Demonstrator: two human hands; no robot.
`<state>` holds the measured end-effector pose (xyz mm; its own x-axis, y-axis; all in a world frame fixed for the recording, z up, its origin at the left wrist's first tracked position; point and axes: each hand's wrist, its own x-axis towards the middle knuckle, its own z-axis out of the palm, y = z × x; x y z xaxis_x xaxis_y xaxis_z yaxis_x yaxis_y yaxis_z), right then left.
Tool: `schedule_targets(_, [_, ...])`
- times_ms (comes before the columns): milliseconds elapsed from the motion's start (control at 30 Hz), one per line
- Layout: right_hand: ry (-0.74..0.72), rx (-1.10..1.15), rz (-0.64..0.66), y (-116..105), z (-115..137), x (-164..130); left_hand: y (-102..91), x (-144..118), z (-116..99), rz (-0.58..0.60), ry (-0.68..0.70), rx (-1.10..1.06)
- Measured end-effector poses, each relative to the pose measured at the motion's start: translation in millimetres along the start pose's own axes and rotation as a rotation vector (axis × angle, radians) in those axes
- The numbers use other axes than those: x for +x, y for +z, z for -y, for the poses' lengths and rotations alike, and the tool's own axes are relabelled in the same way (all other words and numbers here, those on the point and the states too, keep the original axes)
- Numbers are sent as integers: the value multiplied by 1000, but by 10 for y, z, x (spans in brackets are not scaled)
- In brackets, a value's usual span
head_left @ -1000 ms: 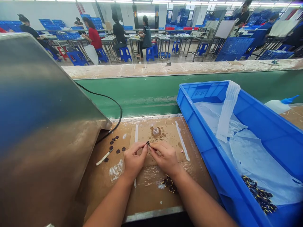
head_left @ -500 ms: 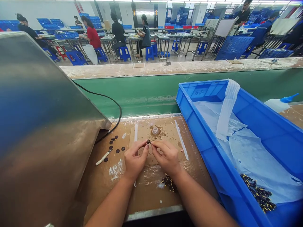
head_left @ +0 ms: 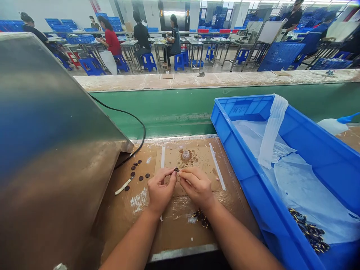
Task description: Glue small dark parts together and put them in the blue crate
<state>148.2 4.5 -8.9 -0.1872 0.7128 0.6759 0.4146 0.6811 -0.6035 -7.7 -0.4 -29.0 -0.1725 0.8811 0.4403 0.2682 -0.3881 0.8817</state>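
My left hand (head_left: 161, 189) and my right hand (head_left: 196, 185) meet fingertip to fingertip over a brown work board (head_left: 180, 225). Between them they pinch a small dark part (head_left: 176, 170); it is too small to make out in detail. Under my right wrist lies a little heap of dark parts with yellow bits (head_left: 201, 218). Several dark round discs (head_left: 137, 170) and a white stick (head_left: 123, 186) lie to the left of my left hand. A small clear cup (head_left: 186, 154) sits on a stained patch just beyond my fingers.
A large steel machine housing (head_left: 47, 150) fills the left, with a black cable (head_left: 135, 127) running from it. A blue crate (head_left: 298, 127) lined with plastic sheet holds more dark parts (head_left: 309, 230) on the right. A green conveyor (head_left: 180, 108) runs behind; people sit at far tables.
Both hands stay together on the small part, with only slight finger movement. The camera has shifted a little.
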Motion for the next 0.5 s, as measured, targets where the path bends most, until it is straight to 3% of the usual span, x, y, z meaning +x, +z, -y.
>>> schedule_targets(500, [-58,14,46,-10,38,24,14,15,3,-52,6,-39])
